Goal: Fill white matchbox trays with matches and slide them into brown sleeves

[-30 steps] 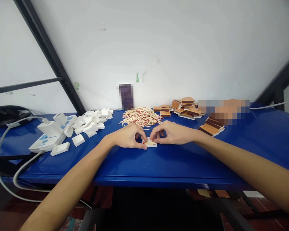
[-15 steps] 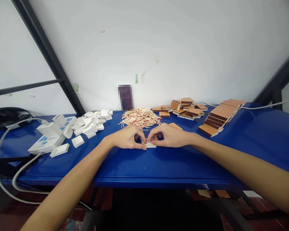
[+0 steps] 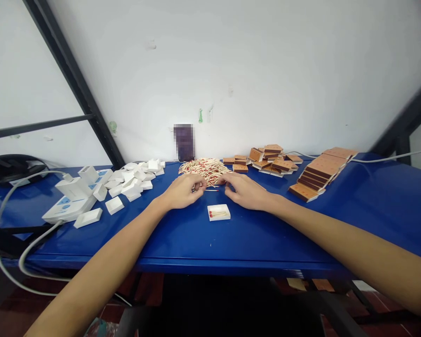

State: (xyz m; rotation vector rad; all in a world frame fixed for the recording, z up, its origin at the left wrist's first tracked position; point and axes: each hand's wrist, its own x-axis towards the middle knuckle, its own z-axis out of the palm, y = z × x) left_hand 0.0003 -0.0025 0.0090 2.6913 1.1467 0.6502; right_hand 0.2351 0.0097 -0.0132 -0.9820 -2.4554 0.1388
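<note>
A heap of red-tipped matches point(image 3: 206, 167) lies at the back middle of the blue table. At its front left edge is my left hand point(image 3: 185, 191), fingers curled in toward the thumb; whatever they grip is hidden. My right hand point(image 3: 245, 191) reaches the heap's right side, its fingers bent and the thumb apart from them. A single loose match point(image 3: 212, 190) lies on the table between both hands. Nearer to me, a white matchbox tray point(image 3: 219, 218) sits untouched with a few matches in it, their red heads to the left.
White empty trays point(image 3: 129, 180) are piled at the left, beside a white power strip point(image 3: 68, 210) with plugs and cables. Brown matchbox sleeves point(image 3: 275, 159) lie heaped at the back right, with a leaning row of sleeves point(image 3: 323, 168) farther right. A black frame bar point(image 3: 73, 84) rises at left.
Both hands have let go of the matchbox tray and moved away from me, apart from each other, to the match heap. The tray with matches now lies uncovered.
</note>
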